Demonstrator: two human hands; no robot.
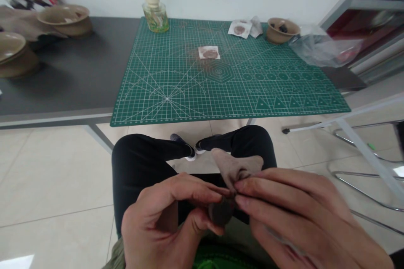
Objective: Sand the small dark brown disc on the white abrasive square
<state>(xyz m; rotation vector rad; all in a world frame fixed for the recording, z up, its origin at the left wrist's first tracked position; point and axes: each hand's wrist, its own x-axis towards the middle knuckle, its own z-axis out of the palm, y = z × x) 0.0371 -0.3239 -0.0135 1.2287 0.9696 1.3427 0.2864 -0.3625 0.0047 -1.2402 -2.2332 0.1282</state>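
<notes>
Above my lap, my left hand (170, 214) pinches a small dark, rounded lump (221, 212) between thumb and fingers. Its exact kind is not clear from here. My right hand (290, 206) meets it from the right, fingertips closed on a greyish-beige cloth (232, 166). The cloth bunches at those fingertips and its loose end spreads upward over my knee. Cloth and dark lump touch or nearly touch where the two hands meet. Fingers partly hide both things.
A green cutting mat (189, 88) covers the table before me, with a brown-smudged white paper square (209, 53) on it. A glass diffuser bottle (155, 14) stands at the back. Brown bowls (67, 25) sit left; a smaller bowl (280, 35) and plastic bag (322, 46) lie right.
</notes>
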